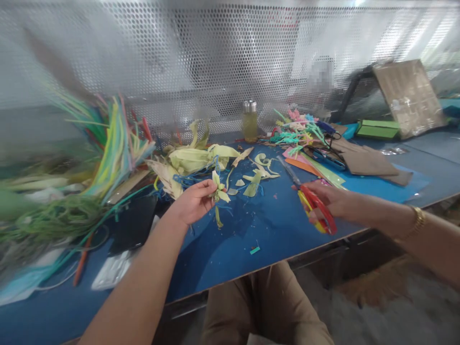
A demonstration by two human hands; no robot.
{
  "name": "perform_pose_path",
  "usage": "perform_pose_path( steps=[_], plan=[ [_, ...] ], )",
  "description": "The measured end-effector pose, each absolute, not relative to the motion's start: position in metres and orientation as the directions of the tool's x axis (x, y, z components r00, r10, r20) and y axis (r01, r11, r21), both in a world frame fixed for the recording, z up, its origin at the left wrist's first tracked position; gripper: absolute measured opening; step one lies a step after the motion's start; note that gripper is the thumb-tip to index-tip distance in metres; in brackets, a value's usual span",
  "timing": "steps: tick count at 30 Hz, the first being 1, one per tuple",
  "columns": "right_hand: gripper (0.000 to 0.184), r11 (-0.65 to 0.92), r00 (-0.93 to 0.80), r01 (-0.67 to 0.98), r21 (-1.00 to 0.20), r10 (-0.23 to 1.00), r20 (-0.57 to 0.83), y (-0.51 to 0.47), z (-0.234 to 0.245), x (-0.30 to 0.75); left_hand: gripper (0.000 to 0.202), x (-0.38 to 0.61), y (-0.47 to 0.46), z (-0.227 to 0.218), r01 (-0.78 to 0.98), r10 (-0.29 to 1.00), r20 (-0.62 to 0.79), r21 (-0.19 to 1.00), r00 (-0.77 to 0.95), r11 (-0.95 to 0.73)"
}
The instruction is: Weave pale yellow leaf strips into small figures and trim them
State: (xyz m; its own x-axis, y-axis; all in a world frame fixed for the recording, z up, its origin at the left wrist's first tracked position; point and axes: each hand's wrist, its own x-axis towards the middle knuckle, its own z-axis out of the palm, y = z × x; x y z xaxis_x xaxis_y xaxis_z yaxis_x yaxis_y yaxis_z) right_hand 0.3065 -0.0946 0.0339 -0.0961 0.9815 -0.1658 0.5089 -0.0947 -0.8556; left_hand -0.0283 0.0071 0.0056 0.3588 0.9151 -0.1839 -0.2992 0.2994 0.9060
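Observation:
My left hand (192, 201) is pinched on a small pale yellow-green leaf piece (219, 191), held just above the blue table (230, 249). My right hand (332, 199) grips red and yellow scissors (312, 201); their blades point up and left over the table. A pile of pale husk leaves (194, 160) lies just behind my left hand. Cut leaf scraps (257, 175) are scattered between the two hands.
A bundle of coloured strips (115, 143) rises at the left, above a dark phone-like slab (134, 223). A small jar (250, 120) stands by the perforated metal wall. Coloured craft pieces (300, 132), brown paper (366, 160) and a cardboard sheet (409, 96) lie at the right.

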Motion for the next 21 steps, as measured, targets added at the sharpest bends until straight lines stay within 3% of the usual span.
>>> perform_pose_path(
  steps=[1, 3, 5, 6, 9, 12, 16, 21],
  plan=[
    [0.055, -0.207, -0.187, 0.295, -0.933, 0.945, -0.268, -0.105, 0.033, 0.297, 0.010, -0.028, 0.007, 0.006, -0.307, 0.917, -0.178, 0.905, 0.356, 0.295],
    [0.039, -0.399, -0.317, -0.053, -0.916, 0.876, -0.363, -0.124, 0.029, 0.273, 0.009, -0.026, 0.006, 0.007, -0.327, 0.922, -0.170, 0.900, 0.348, 0.289],
    [0.035, -0.550, -0.470, -0.177, -0.817, 0.776, -0.420, -0.135, 0.024, 0.251, 0.009, -0.025, 0.005, 0.009, -0.354, 0.926, -0.170, 0.889, 0.338, 0.292],
    [0.038, -0.582, -0.550, -0.238, -0.778, 0.741, -0.386, -0.136, 0.022, 0.241, 0.010, -0.025, 0.005, 0.010, -0.366, 0.927, -0.172, 0.883, 0.333, 0.295],
    [0.040, -0.655, -0.691, -0.289, -0.698, 0.647, -0.322, -0.130, 0.016, 0.220, 0.012, -0.024, 0.003, 0.013, -0.382, 0.927, -0.180, 0.873, 0.328, 0.304],
    [0.030, -0.699, -0.694, -0.256, -0.668, 0.614, -0.376, -0.113, 0.011, 0.203, 0.012, -0.024, 0.002, 0.014, -0.379, 0.921, -0.187, 0.869, 0.343, 0.318],
    [0.055, -0.688, -0.630, -0.214, -0.693, 0.639, -0.440, -0.089, 0.009, 0.180, 0.010, -0.024, 0.000, 0.013, -0.362, 0.912, -0.196, 0.872, 0.361, 0.331],
    [0.060, -0.642, -0.550, -0.234, -0.730, 0.707, -0.444, -0.071, 0.015, 0.160, 0.009, -0.023, 0.000, 0.013, -0.357, 0.911, -0.196, 0.873, 0.364, 0.331]
  ],
)
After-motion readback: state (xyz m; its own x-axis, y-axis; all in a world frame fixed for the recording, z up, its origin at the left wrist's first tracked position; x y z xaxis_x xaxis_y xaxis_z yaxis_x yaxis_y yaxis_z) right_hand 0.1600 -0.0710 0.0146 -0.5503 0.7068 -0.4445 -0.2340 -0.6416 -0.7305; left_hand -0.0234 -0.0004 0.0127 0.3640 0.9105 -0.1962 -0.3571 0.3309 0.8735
